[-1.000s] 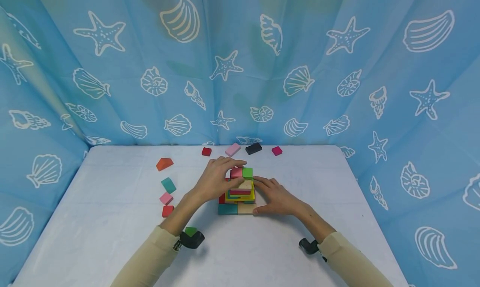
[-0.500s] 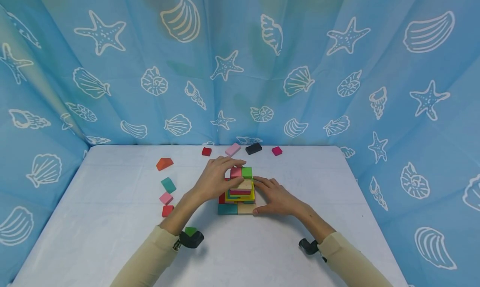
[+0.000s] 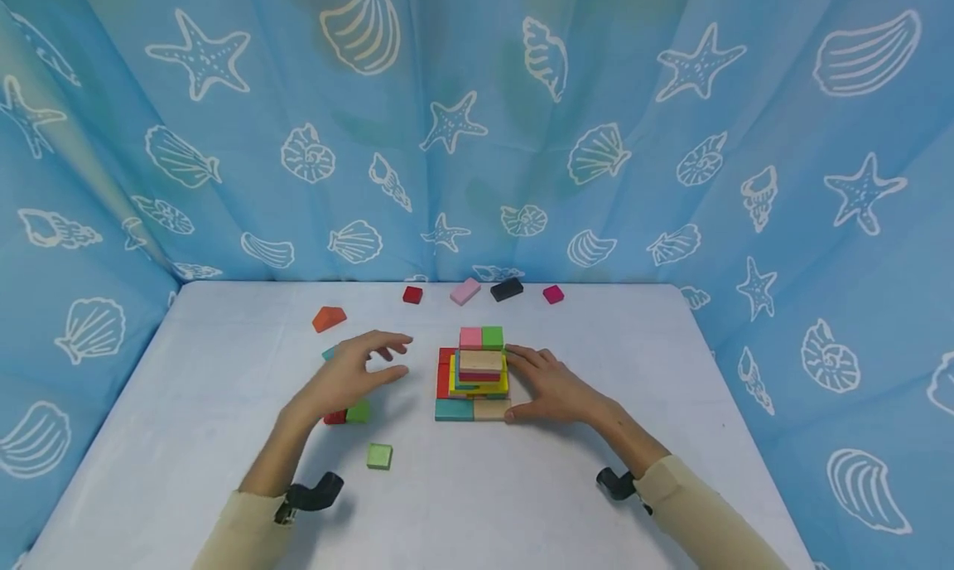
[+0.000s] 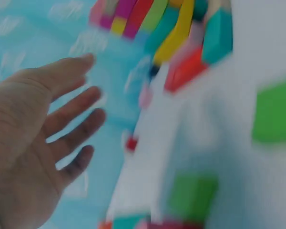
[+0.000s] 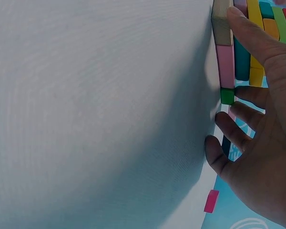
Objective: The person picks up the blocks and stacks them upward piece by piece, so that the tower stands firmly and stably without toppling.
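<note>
A stepped tower of coloured wooden blocks [image 3: 480, 385] stands mid-table on a wider base, whose front holds a teal block [image 3: 454, 410] and a beige block [image 3: 491, 410]. Pink [image 3: 470, 338] and green [image 3: 493, 338] tops show at its back. My left hand [image 3: 350, 375] hovers left of the tower, fingers spread and nothing in it; the left wrist view is blurred. Along the tower's right side lies my right hand [image 3: 555, 390], fingers stretched toward the back. Its thumb [image 5: 248, 28] rests at the beige corner block in the right wrist view.
Two green blocks [image 3: 379, 456] [image 3: 358, 411] and a red block [image 3: 334, 417] lie by my left forearm; a teal one is partly hidden. An orange block [image 3: 329, 318] is farther back. Red [image 3: 412, 294], pink [image 3: 465, 291], black [image 3: 507, 289] and magenta [image 3: 553, 294] blocks line the far edge.
My left hand has left the tower's top and moved left, uncovering the upper blocks and the green blocks near my forearm. The right hand stays at the tower's side. The head view has shifted slightly.
</note>
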Demonstrator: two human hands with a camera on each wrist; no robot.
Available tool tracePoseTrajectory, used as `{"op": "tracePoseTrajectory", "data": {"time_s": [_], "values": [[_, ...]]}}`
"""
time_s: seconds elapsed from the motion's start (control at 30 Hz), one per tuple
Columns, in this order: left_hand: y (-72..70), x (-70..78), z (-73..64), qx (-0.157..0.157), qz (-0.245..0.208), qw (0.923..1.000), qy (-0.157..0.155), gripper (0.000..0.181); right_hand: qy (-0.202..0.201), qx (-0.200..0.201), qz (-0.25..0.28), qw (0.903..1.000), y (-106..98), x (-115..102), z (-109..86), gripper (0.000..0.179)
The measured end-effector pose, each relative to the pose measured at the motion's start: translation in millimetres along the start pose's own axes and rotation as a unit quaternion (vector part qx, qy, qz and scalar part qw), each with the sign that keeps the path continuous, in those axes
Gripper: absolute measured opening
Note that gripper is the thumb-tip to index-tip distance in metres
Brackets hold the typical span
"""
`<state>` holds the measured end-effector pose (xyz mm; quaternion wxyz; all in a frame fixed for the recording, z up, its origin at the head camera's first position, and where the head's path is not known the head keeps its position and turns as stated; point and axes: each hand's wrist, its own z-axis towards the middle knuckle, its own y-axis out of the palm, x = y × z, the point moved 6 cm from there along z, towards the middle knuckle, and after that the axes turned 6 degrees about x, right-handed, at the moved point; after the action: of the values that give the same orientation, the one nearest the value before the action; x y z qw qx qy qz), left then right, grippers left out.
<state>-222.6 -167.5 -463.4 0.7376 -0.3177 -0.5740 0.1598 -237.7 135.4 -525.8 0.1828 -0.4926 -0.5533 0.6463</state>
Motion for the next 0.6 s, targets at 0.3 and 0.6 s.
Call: {"op": "tracePoseTrajectory", "data": {"time_s": [0.3,0.6], "values": [[-41.5,-66.4,-55.8,0.022,0.04,0.9945,-0.094,0.042,0.004,-0.003,-0.001,1.0,-0.9,-0.3,0.3,0.102],[-45.5,-92.9,-70.6,0.016,0.076,0.9867,-0.143,0.047,0.004,0.0,0.003,1.0,-1.4,-1.7,0.1,0.101]]}}
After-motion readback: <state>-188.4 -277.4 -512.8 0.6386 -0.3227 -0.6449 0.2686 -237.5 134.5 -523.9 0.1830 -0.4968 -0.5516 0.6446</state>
